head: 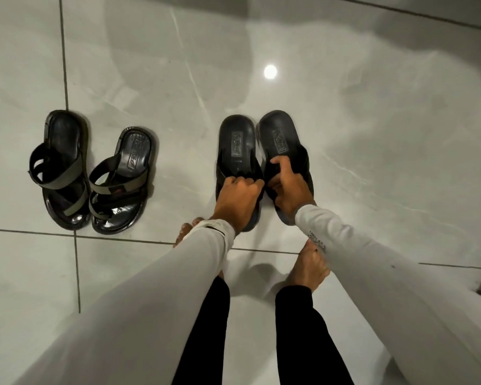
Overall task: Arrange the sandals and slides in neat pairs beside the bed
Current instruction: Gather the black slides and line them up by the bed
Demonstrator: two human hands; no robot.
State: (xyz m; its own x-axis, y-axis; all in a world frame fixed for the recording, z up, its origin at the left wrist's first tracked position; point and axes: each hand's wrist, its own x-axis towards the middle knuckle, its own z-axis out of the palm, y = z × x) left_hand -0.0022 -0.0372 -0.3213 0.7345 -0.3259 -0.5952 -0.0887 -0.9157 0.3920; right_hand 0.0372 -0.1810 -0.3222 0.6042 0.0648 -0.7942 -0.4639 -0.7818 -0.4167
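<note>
On the glossy grey tile floor (345, 120), two black slides side by side, heels away from the camera, sides nearly touching. Left slide (235, 147) under the left hand (238, 198), fingers curled down onto its strap, gripping it near the middle of the shoe. Right slide (281, 140) under the right hand (288, 191), thumb laid over the top edge of the strap, remaining fingers closed around the band, clenched on it. Right slide tipped slightly, inner edge raised toward its partner; whether either sole rests fully on the tile, impossible to tell. Toe ends of both slides hidden beneath wrists and pale grey sleeves (345, 245).

Well apart to the left, a pair of strapped sandals: left sandal (60, 168) with olive-and-black crossing straps, right sandal (122, 179) just beside it, toe ends touching, heels splayed apart, right one angled outward. Neither hand near them.

Nearer the camera, bare feet (308, 270) on the tile below the slides, black trouser legs (303, 329) between the two outstretched arms. Bright round light reflection (270, 71) on the floor beyond the slides.
</note>
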